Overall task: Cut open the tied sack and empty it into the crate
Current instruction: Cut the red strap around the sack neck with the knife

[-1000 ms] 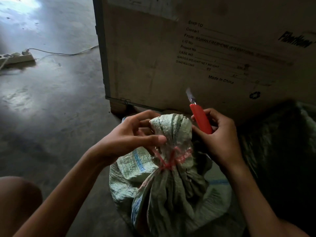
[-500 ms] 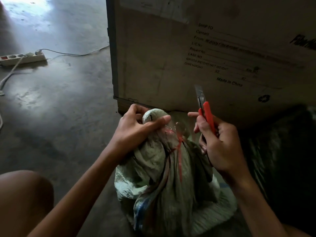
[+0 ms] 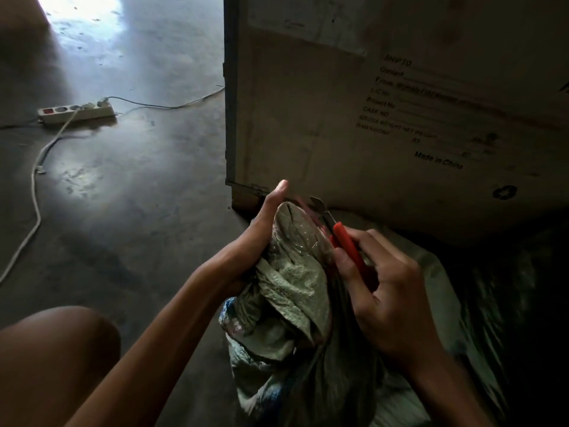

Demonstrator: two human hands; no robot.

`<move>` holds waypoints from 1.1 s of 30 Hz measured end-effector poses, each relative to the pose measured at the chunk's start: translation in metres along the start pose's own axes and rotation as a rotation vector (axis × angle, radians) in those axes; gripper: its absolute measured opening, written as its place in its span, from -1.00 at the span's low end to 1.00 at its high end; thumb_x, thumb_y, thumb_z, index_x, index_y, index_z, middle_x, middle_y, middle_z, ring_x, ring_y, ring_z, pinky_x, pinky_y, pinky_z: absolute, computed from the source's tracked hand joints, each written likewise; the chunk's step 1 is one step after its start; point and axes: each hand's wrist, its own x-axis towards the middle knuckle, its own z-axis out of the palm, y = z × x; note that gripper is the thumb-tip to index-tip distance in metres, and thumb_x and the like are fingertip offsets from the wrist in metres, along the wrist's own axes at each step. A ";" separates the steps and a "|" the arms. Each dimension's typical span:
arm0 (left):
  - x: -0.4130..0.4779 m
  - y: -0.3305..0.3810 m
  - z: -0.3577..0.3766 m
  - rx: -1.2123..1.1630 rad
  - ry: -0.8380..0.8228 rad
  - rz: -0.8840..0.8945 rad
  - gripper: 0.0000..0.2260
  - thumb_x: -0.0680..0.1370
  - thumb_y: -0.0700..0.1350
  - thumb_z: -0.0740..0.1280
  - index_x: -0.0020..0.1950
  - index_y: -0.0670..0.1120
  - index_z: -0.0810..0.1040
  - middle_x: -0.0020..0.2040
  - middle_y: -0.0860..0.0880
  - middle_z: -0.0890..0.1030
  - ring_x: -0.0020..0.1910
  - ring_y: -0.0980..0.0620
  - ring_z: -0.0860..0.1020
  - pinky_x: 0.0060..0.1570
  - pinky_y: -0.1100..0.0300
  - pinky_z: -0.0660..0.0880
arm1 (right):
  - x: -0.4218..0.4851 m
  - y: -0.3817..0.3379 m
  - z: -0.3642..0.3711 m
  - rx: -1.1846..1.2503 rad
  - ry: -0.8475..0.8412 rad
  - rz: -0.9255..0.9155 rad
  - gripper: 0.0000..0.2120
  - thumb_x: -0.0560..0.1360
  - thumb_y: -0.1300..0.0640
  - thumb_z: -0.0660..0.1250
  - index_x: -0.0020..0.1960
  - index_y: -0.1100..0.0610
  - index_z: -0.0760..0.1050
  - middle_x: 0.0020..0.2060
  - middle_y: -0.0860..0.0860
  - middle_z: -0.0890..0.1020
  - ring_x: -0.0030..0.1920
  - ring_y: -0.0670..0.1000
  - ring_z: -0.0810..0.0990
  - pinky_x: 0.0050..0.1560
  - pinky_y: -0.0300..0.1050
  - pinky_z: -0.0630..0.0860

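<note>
Sack (image 3: 289, 291) of woven, pale green plastic stands on the concrete floor (image 3: 138, 211) just in front of the person, its gathered neck pointing up and away. The left hand (image 3: 261, 229) is wrapped around the left side of that neck, thumb raised, squeezing the bunched cloth. The right hand (image 3: 388, 291) is closed on a red-handled utility knife (image 3: 345, 241), thumb lying along the handle; the blade (image 3: 320, 206) points up and to the left and lies against the right edge of the sack's neck. A thin pinkish tie (image 3: 311, 211) shows blurred at the top of the neck, right by the blade; whether it is cut cannot be told. Directly behind the sack rises a large wooden crate (image 3: 308, 118) with printed shipping text, including "SHIP TO" and "Made in China". To the left on the floor lies a white power strip (image 3: 77, 112) with a cable (image 3: 34, 192) trailing toward the near side. A bare knee (image 3: 55, 349) shows at lower left. More dark sacking (image 3: 492, 303) lies in shadow to the right
</note>
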 end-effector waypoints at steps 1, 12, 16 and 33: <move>0.000 0.000 -0.001 -0.010 -0.027 -0.014 -0.28 0.53 0.44 0.10 0.14 -0.18 0.65 0.05 -0.23 0.71 -0.05 -0.07 0.71 0.00 0.12 0.64 | 0.000 0.000 0.000 -0.010 -0.004 0.000 -0.76 0.63 0.06 0.29 0.24 0.07 0.60 -0.08 -0.13 0.58 -0.07 -0.21 0.59 -0.09 -0.46 0.38; 0.005 -0.002 0.002 -0.061 0.059 0.062 -0.51 0.63 0.23 0.13 0.08 -0.14 0.64 -0.11 -0.14 0.70 -0.18 -0.01 0.69 -0.19 0.19 0.61 | -0.001 -0.006 -0.004 -0.026 -0.059 -0.045 -0.65 0.58 0.16 0.40 0.35 -0.02 0.54 0.14 -0.19 0.66 0.11 -0.28 0.62 0.05 -0.40 0.54; 0.004 -0.003 0.002 -0.031 0.113 0.068 -0.41 0.61 0.30 0.12 0.17 -0.17 0.65 0.01 -0.18 0.73 -0.04 -0.08 0.71 0.04 0.07 0.60 | -0.001 -0.008 -0.005 -0.051 -0.059 -0.043 -0.64 0.56 0.16 0.42 0.35 -0.02 0.56 0.17 -0.17 0.67 0.16 -0.28 0.61 0.12 -0.49 0.47; -0.004 0.001 0.016 0.105 0.288 0.219 -0.28 0.46 0.44 0.07 0.54 0.13 0.32 0.54 -0.03 0.38 0.52 0.01 0.34 0.52 -0.10 0.25 | 0.002 -0.011 -0.001 -0.054 -0.019 -0.066 -0.66 0.57 0.15 0.40 0.33 0.03 0.57 0.14 -0.13 0.68 0.13 -0.26 0.62 0.11 -0.44 0.50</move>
